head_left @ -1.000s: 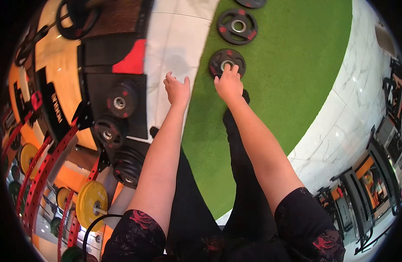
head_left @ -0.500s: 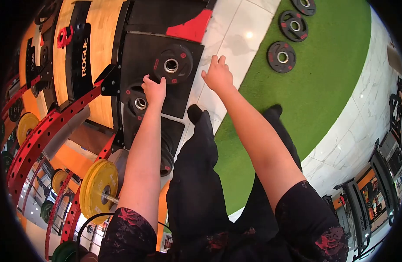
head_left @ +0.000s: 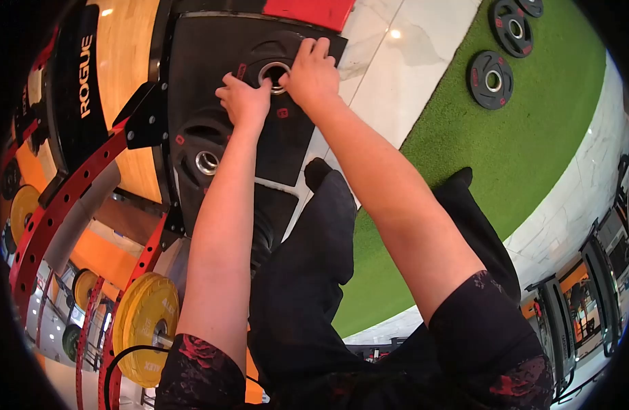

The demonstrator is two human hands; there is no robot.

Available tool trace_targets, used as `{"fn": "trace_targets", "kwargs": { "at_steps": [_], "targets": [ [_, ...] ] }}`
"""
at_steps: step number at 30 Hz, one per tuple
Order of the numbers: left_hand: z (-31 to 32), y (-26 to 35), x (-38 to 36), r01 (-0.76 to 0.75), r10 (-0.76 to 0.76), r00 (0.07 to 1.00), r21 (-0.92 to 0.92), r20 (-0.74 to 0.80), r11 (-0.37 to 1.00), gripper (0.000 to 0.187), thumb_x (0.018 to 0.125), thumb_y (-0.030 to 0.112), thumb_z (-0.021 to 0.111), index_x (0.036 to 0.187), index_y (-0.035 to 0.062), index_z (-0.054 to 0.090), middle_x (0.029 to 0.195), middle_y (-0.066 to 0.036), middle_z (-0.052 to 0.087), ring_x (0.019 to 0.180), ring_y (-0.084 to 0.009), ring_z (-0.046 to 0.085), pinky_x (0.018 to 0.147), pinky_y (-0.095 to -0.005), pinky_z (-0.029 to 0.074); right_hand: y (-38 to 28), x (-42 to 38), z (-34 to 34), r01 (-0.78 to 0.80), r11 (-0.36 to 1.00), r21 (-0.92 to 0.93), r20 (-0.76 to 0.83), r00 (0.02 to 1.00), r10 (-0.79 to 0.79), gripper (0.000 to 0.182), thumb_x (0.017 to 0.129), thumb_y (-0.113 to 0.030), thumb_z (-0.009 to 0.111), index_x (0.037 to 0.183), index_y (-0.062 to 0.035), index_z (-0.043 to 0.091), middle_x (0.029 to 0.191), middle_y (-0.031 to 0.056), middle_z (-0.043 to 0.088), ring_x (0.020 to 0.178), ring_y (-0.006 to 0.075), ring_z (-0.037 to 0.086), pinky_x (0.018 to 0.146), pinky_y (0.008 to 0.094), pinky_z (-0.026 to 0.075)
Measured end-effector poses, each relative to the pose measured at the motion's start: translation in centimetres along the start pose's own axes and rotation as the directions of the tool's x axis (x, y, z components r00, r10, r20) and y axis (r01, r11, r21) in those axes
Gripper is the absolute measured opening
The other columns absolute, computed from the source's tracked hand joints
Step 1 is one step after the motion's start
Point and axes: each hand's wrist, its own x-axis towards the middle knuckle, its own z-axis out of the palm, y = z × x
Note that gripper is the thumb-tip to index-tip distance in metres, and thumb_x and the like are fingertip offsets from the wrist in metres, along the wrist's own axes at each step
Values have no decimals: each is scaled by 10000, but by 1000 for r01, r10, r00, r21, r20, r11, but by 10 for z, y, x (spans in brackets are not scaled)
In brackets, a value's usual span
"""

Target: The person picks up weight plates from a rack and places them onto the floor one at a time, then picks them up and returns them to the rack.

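A black weight plate (head_left: 265,53) with a metal-ringed center hole and red markings lies on the black mat. My left hand (head_left: 246,102) is on its near left part, with curled fingers and the thumb by the center ring. On the right part my right hand (head_left: 313,75) grips with bent fingers, its thumb also at the ring. The fingertips on the underside, if any, are hidden. A second black plate (head_left: 185,156) lies nearer, left of my left forearm.
Several black plates (head_left: 480,85) rest on green turf (head_left: 430,150) at the upper right. A red rack upright (head_left: 68,198) and yellow plates (head_left: 145,331) on a bar stand at left. My feet are below the mat, beside white tiles (head_left: 376,89).
Both hands have come down onto the plate, the right one moving left to it. The view has shifted closer to the mat, and the turf plates appear farther right.
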Motion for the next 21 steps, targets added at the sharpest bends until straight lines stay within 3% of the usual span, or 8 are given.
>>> {"fn": "trace_targets", "kwargs": {
  "at_steps": [3,5,10,16,21],
  "targets": [
    [-1,7,-5,16,-14,1000,61,-27,998,937,766,449,834,1467,7,397,1385,-320,443,1291,-474,486,1071,-480,445,0,-2,-3,50,996,-73,-46,997,-54,958,674,-465,879,1331,80,446,1220,163,485,1004,299,610,818,331,572],
    [-6,13,-16,17,-16,1000,56,-23,998,939,764,449,836,1469,12,396,1378,-311,450,1285,-466,489,1070,-481,445,6,-7,-12,-34,999,31,-19,999,35,953,659,-432,890,1332,71,440,1211,164,488,967,287,636,786,325,584],
    [-24,53,-69,-72,72,997,38,-18,997,927,734,449,847,1437,18,424,1344,-291,473,1273,-437,499,1063,-479,449,44,-42,-70,-135,987,89,-10,991,137,876,665,-370,888,1294,51,448,1211,178,482,949,310,661,749,338,604],
    [1,135,-162,-185,184,978,1,99,983,843,714,377,846,1355,18,431,1280,-247,461,1235,-431,501,1003,-494,496,149,-88,-137,-315,942,115,22,949,314,817,691,-310,891,1256,40,416,1223,198,467,1019,382,660,791,412,619],
    [85,185,-223,-256,261,943,-53,205,965,894,688,400,869,1355,12,418,1304,-260,481,1249,-425,509,1028,-492,477,262,-114,-137,-439,889,128,17,897,441,788,716,-290,888,1256,24,407,1246,200,452,1059,404,647,799,434,615]
  ]
}}
